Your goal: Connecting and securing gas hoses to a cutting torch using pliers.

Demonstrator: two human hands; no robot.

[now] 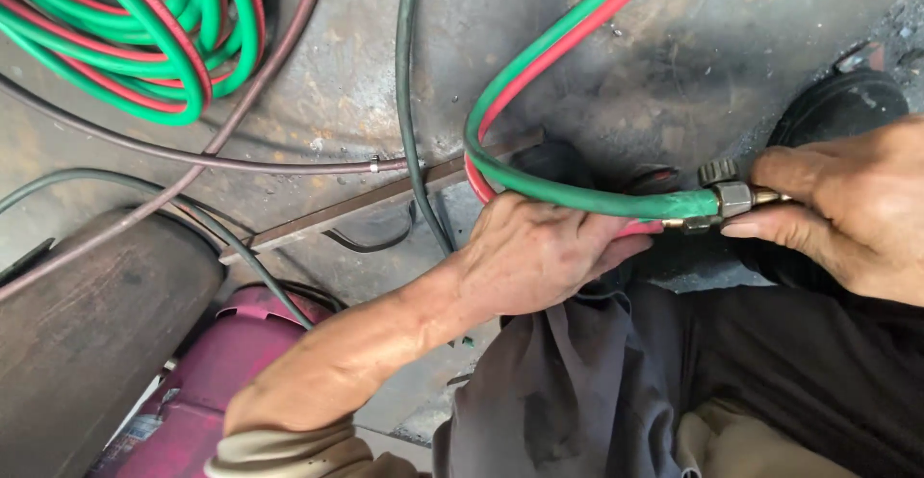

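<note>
left hand (539,252): closed around the paired green and red rubber twin hose (568,189), gripping it just short of its end, knuckles up, over the lap. right hand (847,213): fingers and thumb pinched on the brass hose fitting with hexagonal nut (727,199) at the hose end; what lies beyond the fitting is hidden inside the hand, possibly a torch handle. twin hose: runs from the fitting leftward through the left hand, bends and climbs toward the top edge of the view. coiled green and red hose bundle (144,35): top left, lying on the stained grey concrete floor (674,64). thin dark cables (409,103): cross the floor between coil and hands. flat rusty steel bar (385,199): on the floor, passing under the hose bend. magenta gas cylinder (207,382): lower left, beside a dark rusty rounded metal drum (87,334). black shoe (837,103): upper right, near the right hand. grey trousers (577,391): below both hands.
</note>
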